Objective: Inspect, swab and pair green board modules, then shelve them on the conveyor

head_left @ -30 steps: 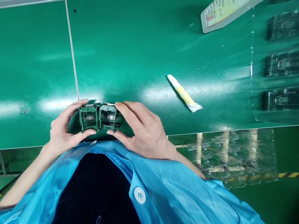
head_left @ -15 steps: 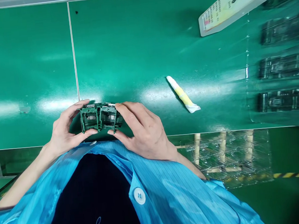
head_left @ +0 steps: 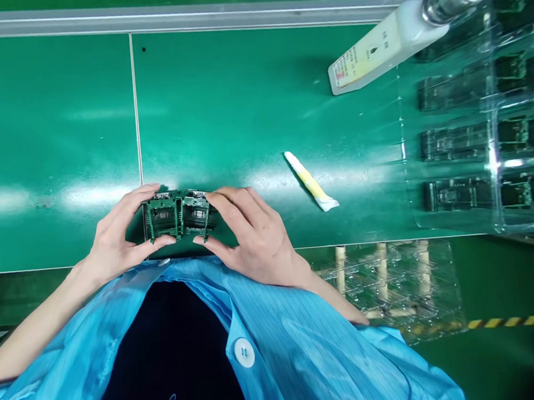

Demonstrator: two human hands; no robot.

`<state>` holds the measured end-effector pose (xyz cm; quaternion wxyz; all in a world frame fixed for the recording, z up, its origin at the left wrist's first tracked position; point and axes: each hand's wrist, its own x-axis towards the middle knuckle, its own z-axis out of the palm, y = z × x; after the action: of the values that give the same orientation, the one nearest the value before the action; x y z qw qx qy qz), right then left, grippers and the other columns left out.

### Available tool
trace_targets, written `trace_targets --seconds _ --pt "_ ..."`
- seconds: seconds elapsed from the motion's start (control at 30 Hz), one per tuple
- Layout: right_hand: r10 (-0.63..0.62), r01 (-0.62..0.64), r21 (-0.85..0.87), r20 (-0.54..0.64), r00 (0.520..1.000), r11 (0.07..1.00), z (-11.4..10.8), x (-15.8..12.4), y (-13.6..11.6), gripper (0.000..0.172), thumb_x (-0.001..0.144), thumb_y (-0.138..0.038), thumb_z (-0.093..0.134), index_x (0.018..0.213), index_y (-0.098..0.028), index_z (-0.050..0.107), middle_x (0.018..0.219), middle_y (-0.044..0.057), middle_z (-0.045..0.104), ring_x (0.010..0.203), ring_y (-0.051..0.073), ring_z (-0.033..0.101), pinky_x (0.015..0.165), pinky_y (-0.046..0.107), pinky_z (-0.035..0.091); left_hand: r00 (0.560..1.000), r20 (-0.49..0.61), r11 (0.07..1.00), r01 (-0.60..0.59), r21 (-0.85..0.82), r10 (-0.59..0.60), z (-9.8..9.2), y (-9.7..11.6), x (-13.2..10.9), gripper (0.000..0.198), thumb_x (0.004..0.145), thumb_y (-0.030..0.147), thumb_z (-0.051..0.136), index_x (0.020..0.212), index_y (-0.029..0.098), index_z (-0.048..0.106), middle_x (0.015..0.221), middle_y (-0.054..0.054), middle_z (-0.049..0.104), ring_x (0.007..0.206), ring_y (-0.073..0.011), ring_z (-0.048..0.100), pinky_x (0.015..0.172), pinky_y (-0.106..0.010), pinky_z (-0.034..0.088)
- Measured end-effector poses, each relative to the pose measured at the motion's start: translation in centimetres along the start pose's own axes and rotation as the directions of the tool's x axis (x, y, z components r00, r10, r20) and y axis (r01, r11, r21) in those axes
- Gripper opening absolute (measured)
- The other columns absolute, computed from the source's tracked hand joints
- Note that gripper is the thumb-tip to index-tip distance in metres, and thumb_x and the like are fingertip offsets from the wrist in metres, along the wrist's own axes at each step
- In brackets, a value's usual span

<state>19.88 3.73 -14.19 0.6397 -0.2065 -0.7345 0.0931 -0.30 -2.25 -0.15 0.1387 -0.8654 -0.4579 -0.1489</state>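
Two dark green, open-framed plastic housings with small metal pieces inside are side by side near the table's front edge. My left hand [head_left: 115, 233] is closed on the left housing [head_left: 163, 215], fingers at its far side and thumb at its near side. In the same way my right hand [head_left: 255, 235] grips the right housing [head_left: 196, 213] between fingers and thumb. The two housings lean at a slight angle to each other, and their inner sides meet or nearly meet. Whether they are joined there I cannot tell.
A rolled white and yellow wrapper [head_left: 310, 183] lies on the green table [head_left: 222, 105]. Beyond it stands a labelled white bottle [head_left: 375, 49] with a metal top. Clear plastic trays [head_left: 498, 200] with dark housings sit at the right. Below the table edge, more clear trays [head_left: 393, 276] are visible.
The view has shifted, showing more of the table's far edge and the right-hand trays. Both hands keep their grip, and the housings look almost the same, with a slight shift in tilt.
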Motion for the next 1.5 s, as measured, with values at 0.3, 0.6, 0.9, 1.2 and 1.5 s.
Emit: trace_targets --seconds 0.3,0.6,0.9,1.2,1.5 --pt "-0.3 0.279 -0.183 -0.1 0.949 0.943 -2.1 1.3 2.5 0.031 0.094 -0.024 0.062 0.123 -0.018 0.054 0.127 0.018 0.069 0.129 0.03 0.063 0.098 0.052 0.06 0.787 -0.137 0.713 -0.453 0.535 0.602 -2.8 -2.5 3.2 0.057 0.069 0.027 0.091 0.12 0.027 0.066 0.117 -0.01 0.071 0.106 -0.0288 0.067 0.081 -0.043 0.06" --pt "-0.713 0.642 -0.373 -0.079 0.697 0.669 -5.6 3.6 3.9 0.015 0.09 -0.02 0.068 0.097 -0.029 0.059 0.114 -0.005 0.077 0.122 0.013 0.068 0.097 0.032 0.063 0.805 0.224 0.799 -0.584 0.141 0.549 -6.7 -1.9 7.6 0.023 0.077 0.025 0.081 0.089 0.045 0.076 0.064 0.01 0.07 0.049 -0.012 0.056 0.052 -0.026 0.052" --pt "-0.521 0.476 -0.214 -0.319 0.792 0.853 -4.7 3.0 4.4 0.029 0.081 -0.028 0.077 0.103 -0.025 0.058 0.115 0.006 0.075 0.116 0.026 0.07 0.098 0.046 0.06 0.889 -0.163 0.89 -0.381 0.251 0.427 -5.1 -1.3 6.4 0.032 0.058 0.035 0.092 0.081 0.028 0.07 0.08 0.005 0.076 0.071 -0.0168 0.069 0.088 -0.039 0.058" --pt "0.669 -0.055 0.872 0.412 0.619 -0.486 2.3 5.5 1.6 0.046 0.07 -0.063 0.076 0.089 -0.023 0.064 0.093 0.003 0.076 0.085 0.022 0.073 0.084 0.04 0.064 0.537 0.247 -0.146 0.225 -0.963 -0.806 0.9 3.9 6.5 0.053 0.082 0.067 0.064 0.1 0.017 0.068 0.102 -0.011 0.072 0.092 -0.0241 0.071 0.078 -0.037 0.062" --pt "0.742 -0.094 0.993 0.117 0.661 -0.073 3.0 4.6 2.7 0.043 0.071 -0.049 0.083 0.101 -0.027 0.061 0.1 0.0 0.072 0.096 0.021 0.071 0.096 0.043 0.059 0.622 0.108 0.132 0.327 -0.936 -0.776 1.8 1.9 5.4 0.071 0.064 0.079 0.074 0.105 0.021 0.068 0.104 -0.008 0.072 0.105 -0.0257 0.069 0.092 -0.037 0.06"
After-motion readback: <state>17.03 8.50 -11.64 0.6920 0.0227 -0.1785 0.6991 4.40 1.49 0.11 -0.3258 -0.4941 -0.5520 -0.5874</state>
